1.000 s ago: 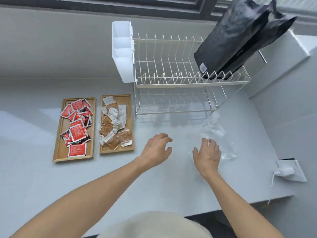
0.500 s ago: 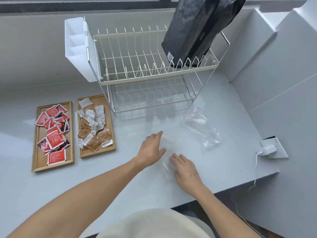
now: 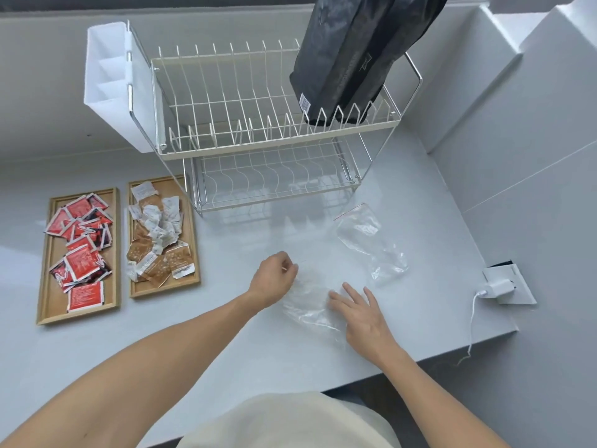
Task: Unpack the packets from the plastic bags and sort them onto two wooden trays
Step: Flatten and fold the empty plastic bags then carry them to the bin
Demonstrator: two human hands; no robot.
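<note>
clear plastic bag (image 3: 311, 300), empty now: your left hand (image 3: 274, 279) has curled to pinch its edge, right hand (image 3: 361, 313) lies flat, fingers straight; both trays (image 3: 43, 286) look filled.

A glossy pale grey counter (image 3: 420, 202) meets a plain grey wall (image 3: 48, 92) behind and a panelled wall (image 3: 533, 163) on the right. Soft daylight gleams on its surface. A white two-tier dish rack (image 3: 265, 137) stands behind the grip.
</note>
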